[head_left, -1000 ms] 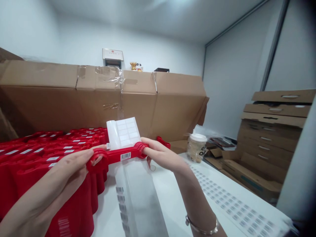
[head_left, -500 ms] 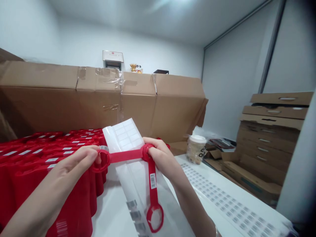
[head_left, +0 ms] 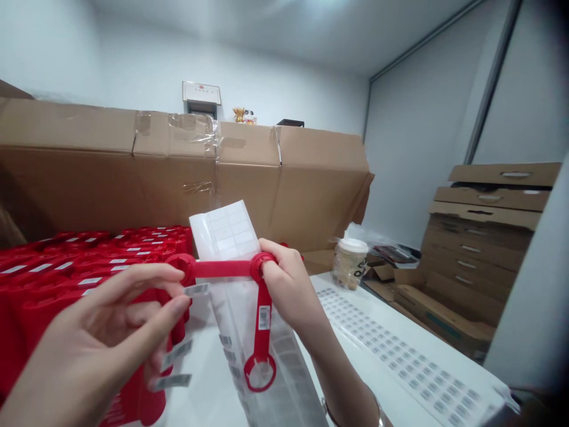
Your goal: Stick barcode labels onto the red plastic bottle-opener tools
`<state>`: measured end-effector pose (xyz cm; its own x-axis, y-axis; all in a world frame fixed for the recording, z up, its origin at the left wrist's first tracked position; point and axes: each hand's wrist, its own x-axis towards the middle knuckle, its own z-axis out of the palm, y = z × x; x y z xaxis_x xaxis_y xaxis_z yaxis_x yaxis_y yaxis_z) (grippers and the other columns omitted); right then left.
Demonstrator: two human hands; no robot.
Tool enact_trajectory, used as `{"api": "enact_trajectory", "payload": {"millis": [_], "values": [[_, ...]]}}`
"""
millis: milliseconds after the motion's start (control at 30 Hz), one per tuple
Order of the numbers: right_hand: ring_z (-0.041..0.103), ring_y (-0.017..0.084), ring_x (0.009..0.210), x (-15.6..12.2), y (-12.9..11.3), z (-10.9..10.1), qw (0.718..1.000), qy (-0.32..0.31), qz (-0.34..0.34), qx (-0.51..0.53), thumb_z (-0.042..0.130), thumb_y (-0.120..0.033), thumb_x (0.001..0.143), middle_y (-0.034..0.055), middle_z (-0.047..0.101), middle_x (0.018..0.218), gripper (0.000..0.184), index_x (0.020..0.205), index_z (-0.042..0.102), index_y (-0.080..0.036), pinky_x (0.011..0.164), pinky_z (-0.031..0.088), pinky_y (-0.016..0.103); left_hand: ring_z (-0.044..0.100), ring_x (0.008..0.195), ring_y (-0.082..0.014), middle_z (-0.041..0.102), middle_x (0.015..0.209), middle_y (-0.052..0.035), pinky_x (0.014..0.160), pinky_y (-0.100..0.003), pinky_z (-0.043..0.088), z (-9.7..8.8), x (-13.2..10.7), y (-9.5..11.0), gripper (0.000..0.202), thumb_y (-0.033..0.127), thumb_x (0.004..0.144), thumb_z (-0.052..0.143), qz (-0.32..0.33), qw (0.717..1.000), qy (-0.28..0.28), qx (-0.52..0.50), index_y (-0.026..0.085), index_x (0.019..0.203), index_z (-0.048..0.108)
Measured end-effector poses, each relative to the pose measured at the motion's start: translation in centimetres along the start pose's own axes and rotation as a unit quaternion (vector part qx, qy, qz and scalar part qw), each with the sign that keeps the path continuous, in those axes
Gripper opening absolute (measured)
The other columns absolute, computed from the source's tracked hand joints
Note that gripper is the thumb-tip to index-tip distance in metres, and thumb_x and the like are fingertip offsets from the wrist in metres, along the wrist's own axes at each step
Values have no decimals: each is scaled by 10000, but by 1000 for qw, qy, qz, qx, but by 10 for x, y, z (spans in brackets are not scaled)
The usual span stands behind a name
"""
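My right hand is closed around a red strap with ring-shaped ends, gripping it near one ring. One arm of the strap reaches left; the other hangs down, bearing a barcode label and ending in a ring. Behind it is a label sheet with a pale grid, several barcode labels left along its left edge. Whether my right hand also grips this sheet I cannot tell. My left hand has its fingers apart beside the strap's left ring. Small barcode labels cling to its fingertips.
Rows of red straps with barcode labels fill the left. A large cardboard box stands behind. On the white table at right are a lidded cup and a long barcode sheet. Cardboard boxes stack beyond.
My left hand has let go of the strap's left ring and spread its fingers, showing labels on the fingertips. The right hand still grips the strap. The view has shifted slightly.
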<state>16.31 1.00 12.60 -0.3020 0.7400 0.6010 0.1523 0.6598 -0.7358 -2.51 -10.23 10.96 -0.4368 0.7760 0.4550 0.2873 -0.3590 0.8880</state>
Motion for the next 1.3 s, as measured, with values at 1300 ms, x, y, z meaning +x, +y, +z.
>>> {"api": "enact_trajectory", "payload": {"millis": [1300], "values": [[417, 123, 582, -14, -11, 13, 999, -25, -20, 16, 380, -69, 847, -45, 495, 632, 224, 681, 419, -215, 504, 303, 267, 562, 468, -124, 590, 667, 75, 399, -209, 426, 31, 11, -6, 425, 551, 730, 781, 4, 993, 50, 103, 274, 887, 499]]}}
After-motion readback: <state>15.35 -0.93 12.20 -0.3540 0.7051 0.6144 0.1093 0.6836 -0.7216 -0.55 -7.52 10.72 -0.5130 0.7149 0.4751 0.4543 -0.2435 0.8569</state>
